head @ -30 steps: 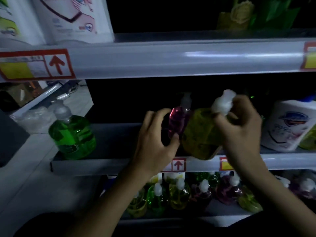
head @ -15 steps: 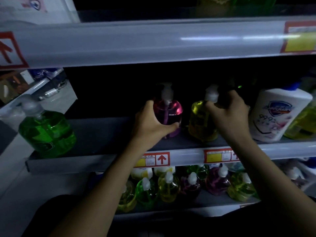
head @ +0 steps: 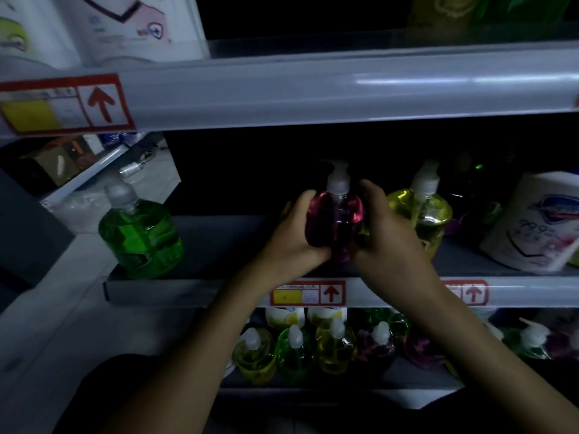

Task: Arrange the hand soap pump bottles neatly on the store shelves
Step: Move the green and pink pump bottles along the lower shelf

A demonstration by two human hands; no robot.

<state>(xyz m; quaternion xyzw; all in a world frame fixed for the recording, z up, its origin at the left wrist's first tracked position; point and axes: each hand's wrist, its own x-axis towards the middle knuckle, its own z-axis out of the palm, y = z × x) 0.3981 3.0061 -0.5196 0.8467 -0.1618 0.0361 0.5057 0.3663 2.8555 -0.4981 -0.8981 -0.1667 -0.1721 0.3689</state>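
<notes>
The pink bottle (head: 334,225) stands upright on the middle shelf (head: 219,242), about midway along it, and I have it between both hands: my left hand (head: 296,239) curls round its left side and my right hand (head: 380,233) wraps its right side, fingers closed against the body, with the white pump (head: 337,178) rising clear above them. Just to its right, behind my right wrist, is the yellow bottle (head: 423,214), standing free. Well off to the left, near the shelf's end, the green bottle (head: 141,236) stands alone with a wide bare stretch between it and the pink one. At the far right sits a white pouch (head: 532,223), and on the shelf below there is a crowded row of small bottles (head: 313,349). I judge I am at the step of squaring up the pink bottle, turning or nudging it so it faces front and lines up with the yellow one; the next move calls for a small, steady twist or slide without tipping it or knocking its neighbour. Half a second ago only my left hand was on the pink bottle while my right held the yellow one by its pump; now my right has let go of that and come over to the pink.
</notes>
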